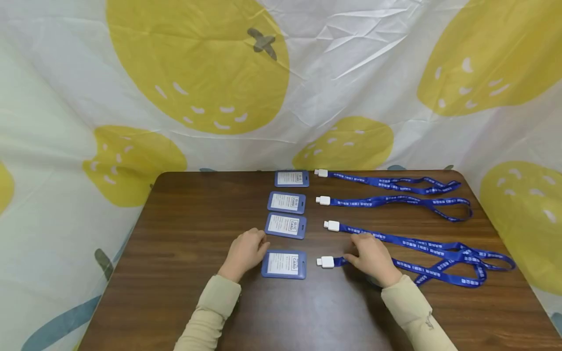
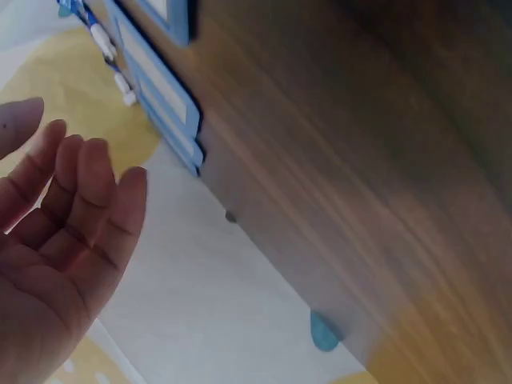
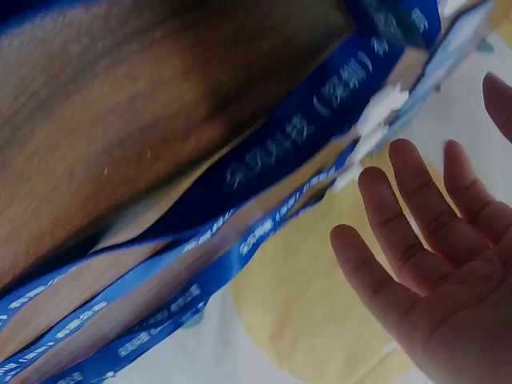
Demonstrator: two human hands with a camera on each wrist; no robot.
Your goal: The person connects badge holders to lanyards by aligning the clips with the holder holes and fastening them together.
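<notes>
In the head view, my left hand (image 1: 247, 251) is just left of the nearest blue card holder (image 1: 283, 264), its fingers loosely bent. The left wrist view shows that hand (image 2: 68, 240) with nothing in it. My right hand (image 1: 372, 258) is over the nearest blue lanyard (image 1: 456, 278) and hides part of its strap, close behind the white clip (image 1: 326, 262). In the right wrist view the right hand (image 3: 436, 248) has its fingers spread and holds nothing. Another card holder (image 1: 286, 225) lies just beyond the left hand, opposite a second lanyard's white clip (image 1: 333, 225).
Farther back on the brown wooden table (image 1: 189, 234) lie two more card holders, a middle one (image 1: 287, 202) and a far one (image 1: 291, 178). Right of them stretch two more lanyards, one (image 1: 373, 201) in front of the other (image 1: 373, 182). A lemon-patterned cloth (image 1: 228, 151) hangs behind.
</notes>
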